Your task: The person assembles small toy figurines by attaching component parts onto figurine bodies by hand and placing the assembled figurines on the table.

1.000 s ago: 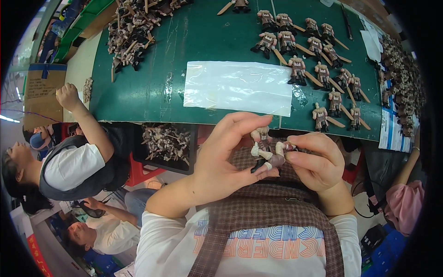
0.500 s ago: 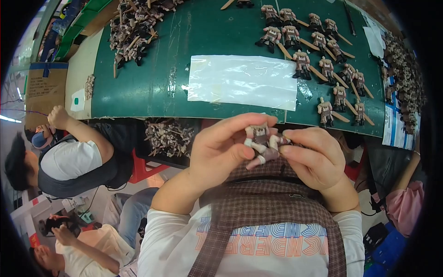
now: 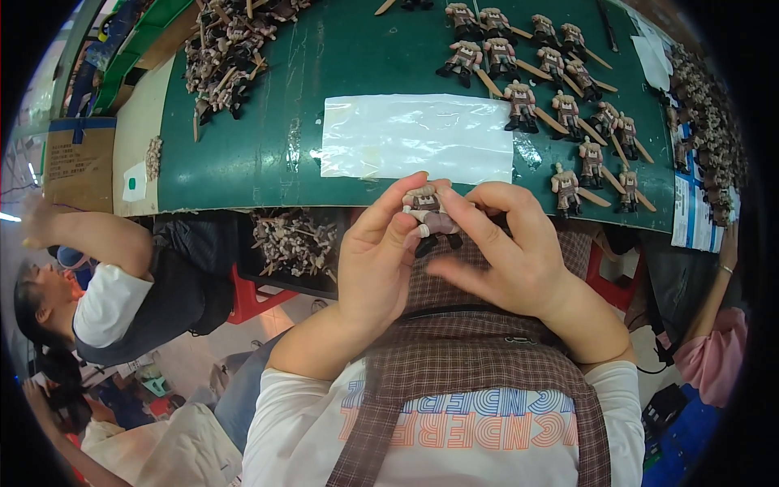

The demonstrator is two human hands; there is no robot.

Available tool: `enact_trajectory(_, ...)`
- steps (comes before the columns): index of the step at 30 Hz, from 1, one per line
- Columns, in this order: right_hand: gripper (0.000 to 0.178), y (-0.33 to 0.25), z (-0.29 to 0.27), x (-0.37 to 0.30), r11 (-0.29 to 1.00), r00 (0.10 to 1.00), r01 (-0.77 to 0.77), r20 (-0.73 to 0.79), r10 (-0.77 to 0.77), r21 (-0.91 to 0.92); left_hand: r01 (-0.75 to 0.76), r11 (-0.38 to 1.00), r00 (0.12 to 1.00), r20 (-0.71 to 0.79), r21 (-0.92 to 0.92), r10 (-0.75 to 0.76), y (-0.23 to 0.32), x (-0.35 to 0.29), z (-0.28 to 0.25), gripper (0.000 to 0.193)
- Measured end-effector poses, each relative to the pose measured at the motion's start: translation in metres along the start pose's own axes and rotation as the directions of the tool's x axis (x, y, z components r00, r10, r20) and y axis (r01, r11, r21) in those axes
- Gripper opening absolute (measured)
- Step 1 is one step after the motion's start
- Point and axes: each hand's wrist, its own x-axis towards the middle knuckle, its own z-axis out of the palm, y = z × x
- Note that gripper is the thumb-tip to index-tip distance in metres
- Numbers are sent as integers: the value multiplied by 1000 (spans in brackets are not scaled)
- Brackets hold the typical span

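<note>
Honestly, from my remote seat, I'd worry the figure [image 3: 435, 220] could slip: only the left hand [image 3: 375, 260] pinches it, thumb against fingers, and a push from the right hand [image 3: 519, 264], forefinger seemingly touching it, thumb spread away, might dislodge it. It sits between both hands, nearer the left, by the near edge of the tabletop [image 3: 243, 162].

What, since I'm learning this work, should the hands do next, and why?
Probably bring the thumb of the right hand in against the toy figure to steady it: the left hand pinches the figure, while the right hand has a fingertip by its upper part and its thumb spread away below.
</note>
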Motion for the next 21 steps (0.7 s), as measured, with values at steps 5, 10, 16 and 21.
enact_trajectory(5,61,8,5,-2,986,990,133,-24,-136,-104,28,997,998,-45,-70,-31,-5,-4,0,41)
enact_trajectory(10,54,7,3,-8,957,979,203,19,-203,-205,107,993,992,-71,58,-103,-7,-8,-1,50)
enact_trajectory(16,48,-2,10,-14,910,963,269,71,-260,-316,139,984,989,-40,-107,-144,-13,-20,-22,42)
enact_trajectory(21,61,-9,-6,-4,979,960,118,272,-70,-165,321,945,943,73,54,-325,10,-29,-79,39)
